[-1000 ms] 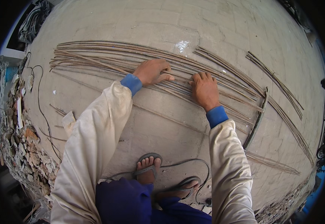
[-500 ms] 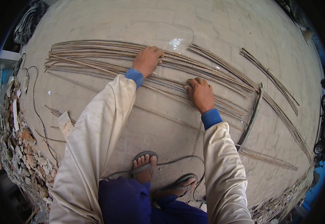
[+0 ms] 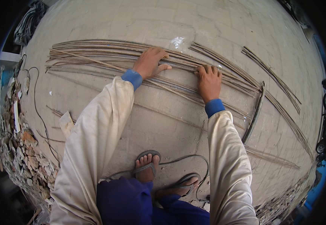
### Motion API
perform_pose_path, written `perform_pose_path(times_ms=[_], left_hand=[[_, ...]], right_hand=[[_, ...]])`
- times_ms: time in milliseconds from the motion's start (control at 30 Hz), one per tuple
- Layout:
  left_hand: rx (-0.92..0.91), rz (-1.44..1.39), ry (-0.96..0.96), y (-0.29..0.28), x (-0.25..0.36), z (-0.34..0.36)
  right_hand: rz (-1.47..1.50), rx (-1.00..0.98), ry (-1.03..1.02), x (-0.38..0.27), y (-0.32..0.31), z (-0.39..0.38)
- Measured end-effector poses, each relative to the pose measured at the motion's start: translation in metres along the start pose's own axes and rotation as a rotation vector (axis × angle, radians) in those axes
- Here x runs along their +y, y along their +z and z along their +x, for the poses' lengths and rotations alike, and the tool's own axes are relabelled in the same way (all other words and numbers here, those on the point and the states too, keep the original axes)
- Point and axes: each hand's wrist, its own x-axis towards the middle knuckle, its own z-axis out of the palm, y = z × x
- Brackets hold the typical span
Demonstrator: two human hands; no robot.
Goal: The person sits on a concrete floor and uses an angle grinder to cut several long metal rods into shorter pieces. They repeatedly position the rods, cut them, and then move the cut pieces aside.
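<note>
A long bundle of rusty steel rebar rods [image 3: 99, 45] lies across the ground in front of me, fanned out at both ends. My left hand [image 3: 151, 63] rests over the middle of the bundle, fingers reaching across the upper rods and the thumb stretched apart from them. To its right, my right hand [image 3: 210, 83] has its fingers curled down on the upper rods; the fingertips are partly hidden. Looser rods run below both hands, and one thin rod [image 3: 163, 112] lies apart, nearer my feet.
A dark bar [image 3: 253, 116] lies crosswise at the rods' right end. Further right are more rebar bundles [image 3: 273, 77]. Broken rubble [image 3: 28, 161] lines the left edge, beside a black cable [image 3: 35, 101]. Another cable [image 3: 183, 156] loops around my sandalled feet [image 3: 147, 167].
My right hand has moved away from me and slightly right, from the lower rods to the upper ones. My left thumb has spread away from the fingers.
</note>
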Motion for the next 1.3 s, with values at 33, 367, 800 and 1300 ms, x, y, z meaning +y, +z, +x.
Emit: perform_pose_path(times_ms=[33, 367, 800, 1300], left_hand=[[0.018, 0.029, 0.046, 0.002, 0.0, -0.002], [-0.013, 0.226, 0.016, 0.016, -0.001, -0.003], [-0.129, 0.183, -0.02, -0.002, 0.007, 0.004], [-0.144, 0.03, 0.051, -0.008, 0.007, -0.002]], right_hand=[[-0.017, -0.039, 0.042, 0.0, 0.004, 0.002], [0.225, -0.384, 0.038, -0.025, -0.011, -0.034], [0.101, -0.632, -0.038, -0.025, -0.021, -0.01], [0.093, -0.328, -0.108, -0.01, -0.014, -0.013]])
